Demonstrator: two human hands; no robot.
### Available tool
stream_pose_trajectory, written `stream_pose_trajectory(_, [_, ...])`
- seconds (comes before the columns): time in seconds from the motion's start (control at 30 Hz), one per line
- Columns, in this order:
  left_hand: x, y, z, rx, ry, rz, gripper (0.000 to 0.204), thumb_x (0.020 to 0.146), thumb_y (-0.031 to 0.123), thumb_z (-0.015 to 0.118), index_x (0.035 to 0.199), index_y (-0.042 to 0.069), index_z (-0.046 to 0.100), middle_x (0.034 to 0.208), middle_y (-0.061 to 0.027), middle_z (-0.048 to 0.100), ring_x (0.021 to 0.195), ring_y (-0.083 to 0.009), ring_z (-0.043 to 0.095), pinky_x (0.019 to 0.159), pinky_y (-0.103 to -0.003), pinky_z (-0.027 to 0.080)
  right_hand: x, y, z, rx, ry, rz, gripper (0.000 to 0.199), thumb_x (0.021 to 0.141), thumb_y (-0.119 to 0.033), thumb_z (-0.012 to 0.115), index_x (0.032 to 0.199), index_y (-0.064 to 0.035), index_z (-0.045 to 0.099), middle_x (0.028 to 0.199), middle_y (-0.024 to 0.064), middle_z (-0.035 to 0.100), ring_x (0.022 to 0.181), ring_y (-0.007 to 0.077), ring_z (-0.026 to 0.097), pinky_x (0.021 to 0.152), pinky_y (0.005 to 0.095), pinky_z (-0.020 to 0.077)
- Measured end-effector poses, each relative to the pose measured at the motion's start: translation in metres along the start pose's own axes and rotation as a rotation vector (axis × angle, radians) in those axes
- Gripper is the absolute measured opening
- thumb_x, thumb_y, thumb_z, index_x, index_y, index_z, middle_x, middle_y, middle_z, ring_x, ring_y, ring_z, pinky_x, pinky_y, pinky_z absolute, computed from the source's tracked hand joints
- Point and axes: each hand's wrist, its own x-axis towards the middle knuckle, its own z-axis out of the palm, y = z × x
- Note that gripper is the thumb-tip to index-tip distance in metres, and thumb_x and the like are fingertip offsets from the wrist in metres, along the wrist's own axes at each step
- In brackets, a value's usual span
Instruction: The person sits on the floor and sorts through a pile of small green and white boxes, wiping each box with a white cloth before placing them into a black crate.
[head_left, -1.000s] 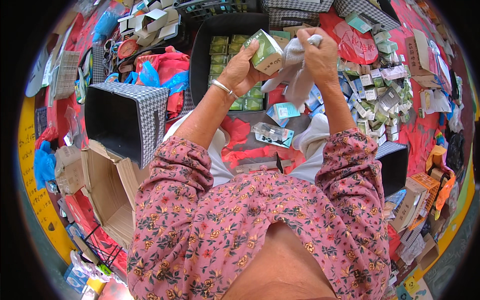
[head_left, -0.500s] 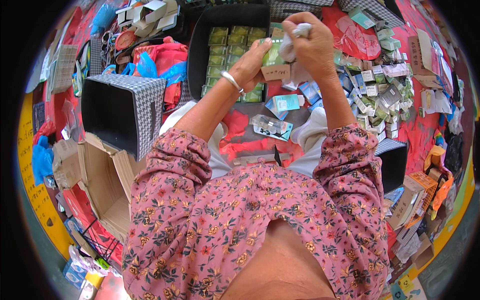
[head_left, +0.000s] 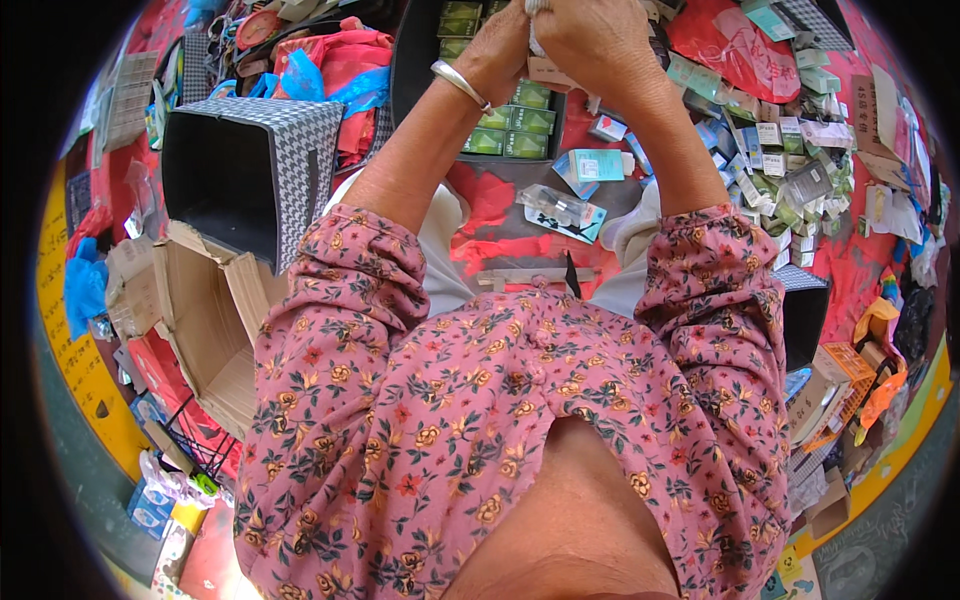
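My hands meet at the top edge of the view, above a black bin [head_left: 408,85] with green boxes [head_left: 520,132] packed in rows. My left hand [head_left: 497,52], with a silver bangle at its wrist, is closed on a small box; only its brown cardboard side [head_left: 548,73] shows under the fingers. My right hand [head_left: 597,42] grips a crumpled white cloth [head_left: 538,32] against it. The upper part of both hands is cut off by the picture's edge, and the box's green face is hidden.
A checked storage bin [head_left: 312,165] lies tipped at left, above an open carton [head_left: 215,340]. Loose small boxes [head_left: 785,175] heap at right beside a red plastic bag [head_left: 735,50]. Teal cartons [head_left: 598,165] and a blister pack [head_left: 565,212] lie between my legs.
Both hands have moved up and away from me, and now press together with the cloth between them. The green face of the box has gone out of sight.
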Motion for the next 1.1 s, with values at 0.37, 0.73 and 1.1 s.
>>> stream_pose_trajectory(0.37, [-0.005, 0.036, -0.021, 0.070, 0.267, 0.065, 0.026, 0.091, 0.027, 0.042, 0.109, 0.008, 0.041, 0.089, -0.0026, 0.050, 0.079, -0.0106, 0.052, 0.066, -0.025, 0.048, 0.020, 0.047, -0.038, 0.901, 0.331, 0.462, 0.012, 0.082, -0.012, 0.054, 0.089, -0.0029, 0.058, 0.062, -0.0024, 0.051, 0.051, 0.0060, 0.047, 0.046, 0.0186, 0.0387])
stream_pose_trajectory(0.73, [-0.009, 0.029, -0.046, 0.246, 0.396, 0.299, 0.031, 0.089, 0.016, 0.047, 0.112, 0.002, 0.033, 0.099, -0.0077, 0.045, 0.090, -0.0138, 0.048, 0.076, -0.025, 0.044, 0.003, 0.000, 0.019, -0.035, -0.314, 0.244, 0.071, 0.064, -0.057, 0.064, 0.101, 0.0024, 0.055, 0.086, 0.0205, 0.059, 0.085, 0.0355, 0.056, 0.075, 0.0402, 0.0436])
stream_pose_trajectory(1.1, [-0.013, 0.025, -0.054, 0.368, 0.601, 0.108, 0.049, 0.082, 0.019, 0.057, 0.117, 0.000, 0.028, 0.098, -0.0115, 0.047, 0.087, -0.0176, 0.049, 0.072, -0.027, 0.045, 0.000, -0.016, 0.034, -0.144, -0.230, 0.254, 0.044, 0.064, -0.037, 0.067, 0.085, 0.0001, 0.055, 0.076, 0.0204, 0.060, 0.074, 0.0366, 0.058, 0.066, 0.0426, 0.0449])
